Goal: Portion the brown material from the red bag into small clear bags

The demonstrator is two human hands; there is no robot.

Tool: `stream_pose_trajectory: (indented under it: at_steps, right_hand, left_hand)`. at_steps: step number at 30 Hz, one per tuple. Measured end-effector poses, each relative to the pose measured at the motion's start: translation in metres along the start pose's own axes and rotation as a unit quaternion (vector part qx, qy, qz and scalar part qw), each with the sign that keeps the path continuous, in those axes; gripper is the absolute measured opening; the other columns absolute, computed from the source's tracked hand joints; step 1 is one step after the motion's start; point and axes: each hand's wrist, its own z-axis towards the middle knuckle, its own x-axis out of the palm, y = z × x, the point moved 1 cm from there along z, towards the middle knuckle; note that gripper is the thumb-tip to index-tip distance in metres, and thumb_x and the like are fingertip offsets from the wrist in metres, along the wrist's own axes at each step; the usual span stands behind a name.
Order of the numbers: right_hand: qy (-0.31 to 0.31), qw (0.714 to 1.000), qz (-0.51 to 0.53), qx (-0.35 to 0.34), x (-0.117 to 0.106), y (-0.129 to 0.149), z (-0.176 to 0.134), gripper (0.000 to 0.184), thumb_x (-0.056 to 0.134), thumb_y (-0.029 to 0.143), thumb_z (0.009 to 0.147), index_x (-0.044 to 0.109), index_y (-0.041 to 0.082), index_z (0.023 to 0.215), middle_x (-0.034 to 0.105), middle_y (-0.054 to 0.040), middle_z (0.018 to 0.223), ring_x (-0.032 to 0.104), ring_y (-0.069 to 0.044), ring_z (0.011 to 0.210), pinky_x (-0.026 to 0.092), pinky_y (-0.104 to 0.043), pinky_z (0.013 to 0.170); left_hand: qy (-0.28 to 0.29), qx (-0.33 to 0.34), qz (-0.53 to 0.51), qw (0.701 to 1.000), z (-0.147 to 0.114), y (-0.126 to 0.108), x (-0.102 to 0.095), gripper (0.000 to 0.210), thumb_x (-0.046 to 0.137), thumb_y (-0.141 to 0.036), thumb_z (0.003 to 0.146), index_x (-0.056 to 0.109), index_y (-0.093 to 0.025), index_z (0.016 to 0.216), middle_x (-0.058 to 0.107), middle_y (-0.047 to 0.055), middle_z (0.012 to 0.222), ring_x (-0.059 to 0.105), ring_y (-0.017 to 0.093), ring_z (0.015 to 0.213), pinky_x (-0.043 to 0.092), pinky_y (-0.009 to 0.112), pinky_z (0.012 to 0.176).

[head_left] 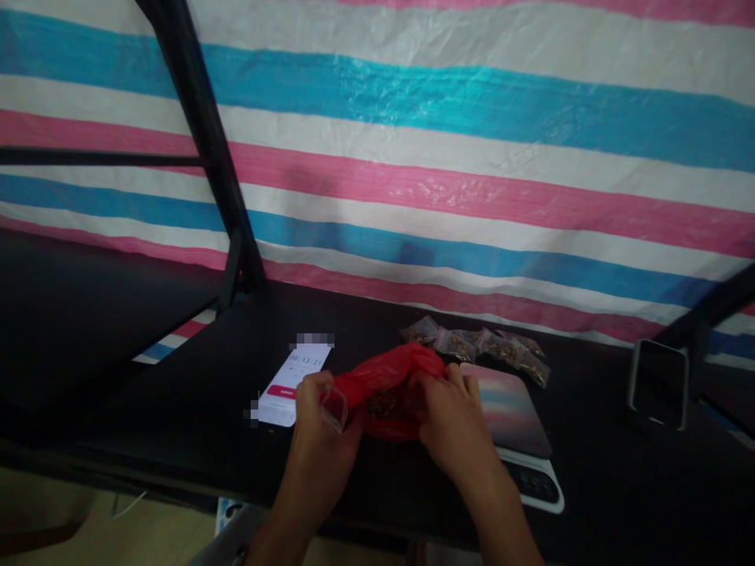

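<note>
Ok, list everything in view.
Red bag: 1, red, centre
Bag contents: uncountable, brown, inside
Clear bag: 1, clear, red bag's left
Scale: 1, white, right of centre
Small packets: several, clear, behind scale
Lit phone: 1, white, left
Framed device: 1, dark, far right
Table: 1, black, underneath
Frame bars: several, black, both sides
Striped sheet: 1, white/blue/pink, background
Cord: 1, white, lower left
Floor: 1, tan, below
Left hand: 1, bare, red bag's left
Right hand: 1, bare, red bag's right

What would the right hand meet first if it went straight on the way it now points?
Most likely the red bag: the right hand points toward it and seems to grip its edge, though exact depth is unclear.
</note>
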Motion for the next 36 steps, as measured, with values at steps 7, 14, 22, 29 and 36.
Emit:
stream_pose_trajectory:
  at_steps: [7, 14, 22, 29, 36]
  right_hand:
    - [0.021, 0.998, 0.046, -0.023, 0.002, 0.002, 0.001, 0.048, 0.062, 0.001, 0.080, 0.077, 0.024, 0.119, 0.080, -0.0073, 0.121, 0.053, -0.034, 0.124, 0.033, -0.044, 0.100]
    - [-0.005, 0.999, 0.039, -0.025, 0.007, 0.011, 0.004, 0.051, 0.063, 0.003, 0.082, 0.077, 0.024, 0.126, 0.074, -0.0078, 0.139, 0.050, -0.035, 0.127, 0.033, -0.046, 0.103]
    - [-0.027, 0.998, 0.052, -0.028, 0.013, 0.014, 0.009, 0.050, 0.066, 0.007, 0.083, 0.078, 0.028, 0.127, 0.075, -0.0065, 0.136, 0.050, -0.035, 0.124, 0.033, -0.046, 0.098]
    - [-0.013, 0.996, 0.085, -0.033, 0.019, 0.016, 0.009, 0.045, 0.063, 0.005, 0.082, 0.079, 0.027, 0.118, 0.079, -0.0051, 0.124, 0.052, -0.033, 0.119, 0.030, -0.043, 0.092]
    - [-0.009, 0.996, 0.090, -0.024, 0.020, 0.019, 0.009, 0.046, 0.062, 0.005, 0.080, 0.075, 0.025, 0.119, 0.078, -0.0064, 0.127, 0.052, -0.034, 0.123, 0.031, -0.043, 0.093]
  left_hand:
    - [-0.001, -0.051, -0.128, 0.990, 0.006, -0.015, -0.002, 0.045, 0.078, -0.020, 0.071, 0.045, -0.027, 0.102, 0.057, -0.006, 0.086, 0.060, 0.014, 0.072, 0.052, 0.024, 0.064]
    - [-0.006, -0.084, -0.150, 0.985, 0.006, -0.022, -0.003, 0.050, 0.080, -0.023, 0.065, 0.045, -0.026, 0.100, 0.060, -0.005, 0.087, 0.060, 0.015, 0.074, 0.052, 0.024, 0.065]
    - [-0.013, -0.130, -0.158, 0.979, 0.008, -0.026, 0.001, 0.058, 0.083, -0.024, 0.061, 0.046, -0.027, 0.106, 0.061, -0.007, 0.085, 0.059, 0.014, 0.075, 0.052, 0.024, 0.069]
    - [0.000, -0.173, -0.244, 0.954, 0.006, -0.039, 0.000, 0.070, 0.085, -0.020, 0.059, 0.041, -0.030, 0.111, 0.062, -0.012, 0.076, 0.057, 0.010, 0.058, 0.046, 0.018, 0.055]
    - [-0.031, -0.184, -0.296, 0.937, 0.008, -0.037, -0.005, 0.075, 0.091, -0.017, 0.058, 0.044, -0.031, 0.115, 0.064, -0.013, 0.073, 0.054, 0.007, 0.046, 0.043, 0.016, 0.046]
